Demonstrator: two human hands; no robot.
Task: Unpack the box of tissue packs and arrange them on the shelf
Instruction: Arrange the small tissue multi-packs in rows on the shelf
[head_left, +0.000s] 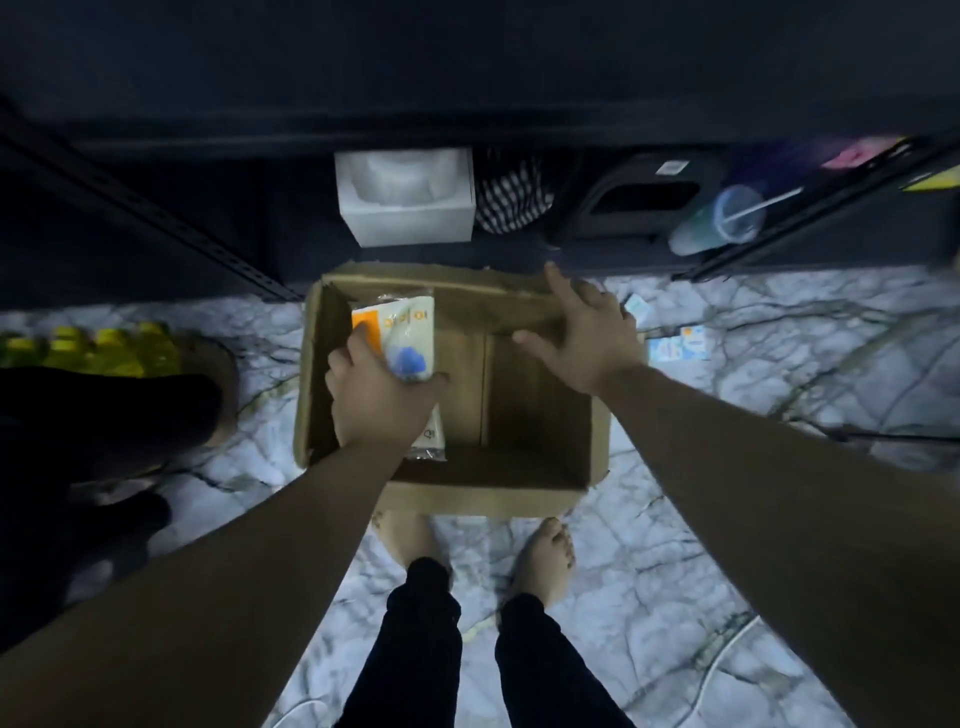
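Box (535, 415) looks nearly empty: left hand (379, 400) grips a tissue pack (402, 332) at its ten o'clock corner, right hand (576, 332) hovers spread-fingered at two o'clock. Shelf (156, 218) placement remains.

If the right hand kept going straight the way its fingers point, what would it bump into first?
Probably the far wall of the cardboard box, which the right hand hovers over with straight fingers. Beyond it stands the dark shelf. Depth is unclear, so it may pass above the rim.

Showing white with orange and blue patches, the tissue pack (402, 332) in the left hand's (376, 397) grip is lying inside the plain brown cardboard box (535, 410), itself standing on white, grey-veined marble floor (727, 545).
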